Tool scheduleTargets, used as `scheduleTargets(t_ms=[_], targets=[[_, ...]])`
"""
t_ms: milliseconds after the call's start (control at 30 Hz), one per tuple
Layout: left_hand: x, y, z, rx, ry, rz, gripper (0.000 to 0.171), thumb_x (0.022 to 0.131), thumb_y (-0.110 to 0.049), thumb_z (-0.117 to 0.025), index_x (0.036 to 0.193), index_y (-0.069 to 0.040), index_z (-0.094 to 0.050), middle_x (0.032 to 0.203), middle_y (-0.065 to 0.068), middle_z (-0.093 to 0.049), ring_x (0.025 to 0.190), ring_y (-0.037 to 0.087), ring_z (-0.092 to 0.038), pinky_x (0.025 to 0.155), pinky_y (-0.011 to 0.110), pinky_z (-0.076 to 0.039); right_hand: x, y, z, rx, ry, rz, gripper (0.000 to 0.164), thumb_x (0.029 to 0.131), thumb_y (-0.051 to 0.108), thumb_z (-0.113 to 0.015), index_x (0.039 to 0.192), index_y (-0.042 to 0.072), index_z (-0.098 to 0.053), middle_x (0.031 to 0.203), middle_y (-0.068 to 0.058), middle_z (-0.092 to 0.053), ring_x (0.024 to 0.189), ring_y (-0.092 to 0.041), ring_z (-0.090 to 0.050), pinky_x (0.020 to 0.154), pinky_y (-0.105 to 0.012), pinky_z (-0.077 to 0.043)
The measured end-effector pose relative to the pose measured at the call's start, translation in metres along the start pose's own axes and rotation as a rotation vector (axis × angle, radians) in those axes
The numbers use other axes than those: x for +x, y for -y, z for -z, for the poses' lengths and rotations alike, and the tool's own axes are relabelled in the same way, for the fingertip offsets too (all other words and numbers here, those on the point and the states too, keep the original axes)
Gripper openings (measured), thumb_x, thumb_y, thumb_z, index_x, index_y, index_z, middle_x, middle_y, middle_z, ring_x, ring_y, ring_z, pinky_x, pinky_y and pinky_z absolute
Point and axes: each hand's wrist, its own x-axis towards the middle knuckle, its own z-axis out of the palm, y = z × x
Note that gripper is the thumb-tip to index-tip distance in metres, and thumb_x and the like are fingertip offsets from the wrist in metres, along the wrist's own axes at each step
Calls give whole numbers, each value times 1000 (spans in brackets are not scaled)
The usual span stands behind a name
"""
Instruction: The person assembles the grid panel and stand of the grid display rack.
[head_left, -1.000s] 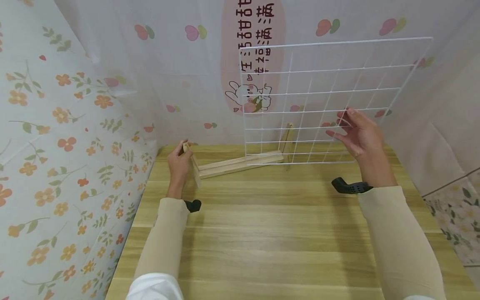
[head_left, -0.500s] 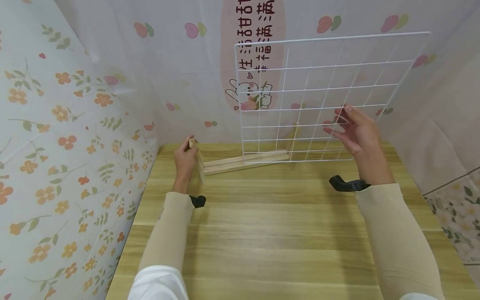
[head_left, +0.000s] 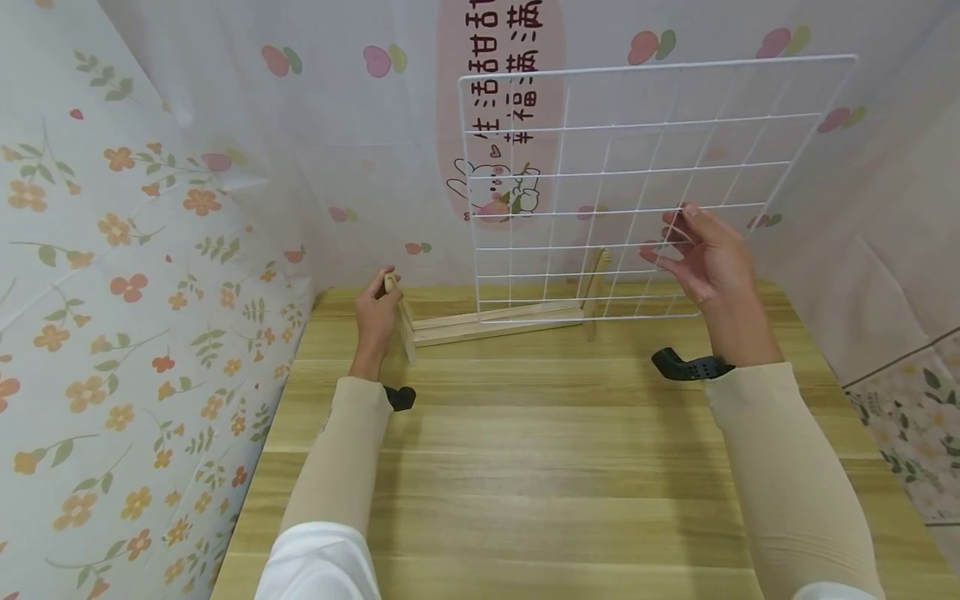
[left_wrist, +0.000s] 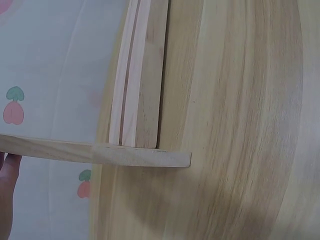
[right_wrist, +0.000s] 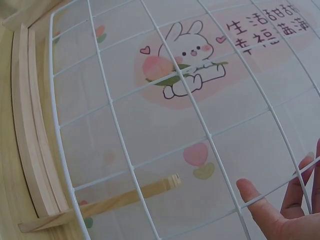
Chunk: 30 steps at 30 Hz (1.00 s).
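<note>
The stand slid right, left grip clamping its post. Right grip pinches the grid, best squared to the stand.

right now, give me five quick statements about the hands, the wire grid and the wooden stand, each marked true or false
1. The right hand holds the white wire grid. True.
2. The grid is in both hands. False: the left hand holds an end piece of the wooden stand.
3. A rabbit drawing shows through the grid. True.
4. The grid lies flat on the tabletop. False: it is held up in front of the patterned backdrop.
5. In the head view, part of the stand shows through the grid. True.
</note>
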Motion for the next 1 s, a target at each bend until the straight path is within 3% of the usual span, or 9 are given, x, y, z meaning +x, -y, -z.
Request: scheduleTargets(t_ms=[333, 533, 800, 1000], targets=[[0, -6, -9, 4, 41, 27, 46, 95, -1, -51, 141, -8, -52, 135, 18, -56, 131, 28, -47, 87, 26, -43, 3, -3, -5, 6, 38, -4, 11, 93, 1, -61, 86, -4, -67, 85, -17, -70, 82, -27, -58, 70, -58, -55], [3, -5, -13, -12, 65, 26, 47, 95, -1, -50, 141, -7, -51, 135, 18, -55, 132, 28, -46, 91, 27, -42, 3, -4, -8, 23, 17, -6, 10, 92, 0, -62, 85, -4, -68, 85, -17, -70, 83, -28, -57, 70, -59, -55], [6, -5, -19, -27, 73, 5, 46, 93, 2, -52, 139, -6, -53, 131, 19, -58, 118, 21, -54, 86, 23, -44, 6, -8, -16, 18, 8, -16, 6, 90, 0, -65, 87, -3, -69, 86, -16, -70, 83, -26, -58, 77, -61, -51], [7, -5, -21, -14, 75, 20, 47, 93, 2, -53, 139, -6, -53, 132, 18, -58, 121, 23, -54, 91, 25, -44, 7, -14, -24, 11, 10, -23, 5, 90, 2, -66, 88, -2, -69, 85, -14, -70, 84, -26, -56, 89, -62, -41]])
